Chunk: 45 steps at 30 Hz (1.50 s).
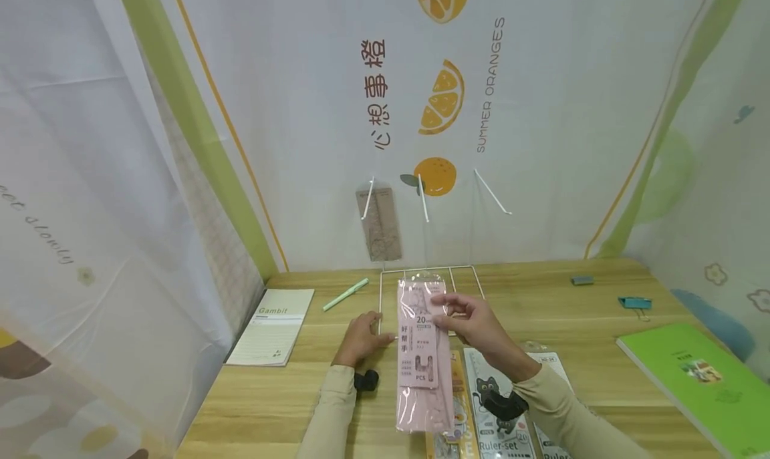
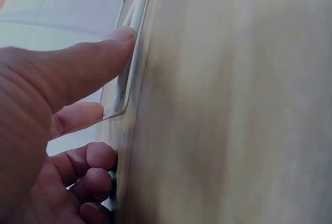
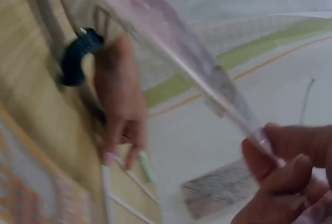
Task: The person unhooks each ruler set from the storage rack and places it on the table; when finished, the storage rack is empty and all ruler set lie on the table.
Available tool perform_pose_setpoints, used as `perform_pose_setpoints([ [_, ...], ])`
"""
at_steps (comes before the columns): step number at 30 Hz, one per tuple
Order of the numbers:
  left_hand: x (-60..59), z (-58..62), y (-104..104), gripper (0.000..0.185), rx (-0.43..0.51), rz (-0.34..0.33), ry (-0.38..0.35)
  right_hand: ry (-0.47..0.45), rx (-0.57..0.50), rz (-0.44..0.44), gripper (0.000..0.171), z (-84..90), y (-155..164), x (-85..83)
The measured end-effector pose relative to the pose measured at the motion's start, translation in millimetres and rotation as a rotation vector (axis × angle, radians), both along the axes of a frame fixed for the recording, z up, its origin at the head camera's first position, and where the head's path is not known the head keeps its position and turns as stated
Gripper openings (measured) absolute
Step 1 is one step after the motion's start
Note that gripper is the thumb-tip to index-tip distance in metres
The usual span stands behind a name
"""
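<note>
Pink pack held by R hand, long axis running away from the person toward the wire rack.

R hand (image 1: 466,322) pinches the pink ruler pack (image 1: 423,352) near its top end, pack raised off the worktop (image 1: 271,392), top edge just short of the hook rack (image 1: 430,272). L hand (image 1: 359,339) rests on the rack's left base wire, fingers straight, gripping nothing. Empty hooks lie straight ahead of the pack; R hand is nearer.
</note>
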<state>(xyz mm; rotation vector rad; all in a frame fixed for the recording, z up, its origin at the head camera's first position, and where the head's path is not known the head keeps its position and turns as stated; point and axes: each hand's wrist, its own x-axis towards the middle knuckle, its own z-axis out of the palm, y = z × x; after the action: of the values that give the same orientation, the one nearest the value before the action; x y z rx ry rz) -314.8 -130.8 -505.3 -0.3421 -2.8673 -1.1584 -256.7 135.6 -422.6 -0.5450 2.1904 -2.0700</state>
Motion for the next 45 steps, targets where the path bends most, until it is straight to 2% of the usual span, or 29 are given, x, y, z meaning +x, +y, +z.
perform_pose_setpoints([
  [3,0.3,2.0,0,0.056,0.001,-0.001,0.005,-0.118,0.078,0.012,0.039,-15.9,-7,5.5],
  [6,-0.2,2.8,0,0.056,0.002,-0.005,0.016,-0.195,0.126,0.006,0.036,-30.0,-15,11.5],
  [9,-1.4,1.9,0,0.055,-0.005,-0.010,0.021,-0.235,0.127,0.022,0.033,-41.9,-23,16.7],
  [12,-2.0,2.0,1,0.056,-0.014,-0.006,0.017,-0.235,0.133,0.041,0.032,-50.7,-30,19.6],
  [17,-2.6,3.2,1,0.057,-0.016,-0.002,0.027,-0.211,0.182,0.018,0.029,-58.8,-45,18.5],
  [21,-2.8,2.3,1,0.057,-0.016,0.000,0.020,-0.188,0.270,-0.001,0.026,-64.7,-55,18.8],
  [27,-1.8,-0.1,1,0.058,-0.020,-0.005,0.013,-0.042,0.449,-0.002,0.023,-70.4,-60,18.2],
  [33,-1.4,-1.7,0,0.055,-0.011,-0.004,0.024,0.075,0.552,0.019,0.021,-68.7,-62,14.3],
  [36,-1.5,-2.7,0,0.055,-0.007,-0.005,0.023,0.113,0.576,0.038,0.019,-68.0,-61,13.8],
  [40,-1.3,-3.0,0,0.055,-0.009,-0.004,0.017,0.118,0.569,0.057,0.021,-64.9,-55,10.6],
  [42,-1.0,-2.8,0,0.056,-0.007,-0.001,0.009,0.106,0.556,0.038,0.023,-60.5,-47,6.0],
  [45,-1.1,-1.9,-1,0.056,0.000,0.001,-0.001,0.108,0.559,-0.045,0.024,-49.4,-26,-4.5],
])
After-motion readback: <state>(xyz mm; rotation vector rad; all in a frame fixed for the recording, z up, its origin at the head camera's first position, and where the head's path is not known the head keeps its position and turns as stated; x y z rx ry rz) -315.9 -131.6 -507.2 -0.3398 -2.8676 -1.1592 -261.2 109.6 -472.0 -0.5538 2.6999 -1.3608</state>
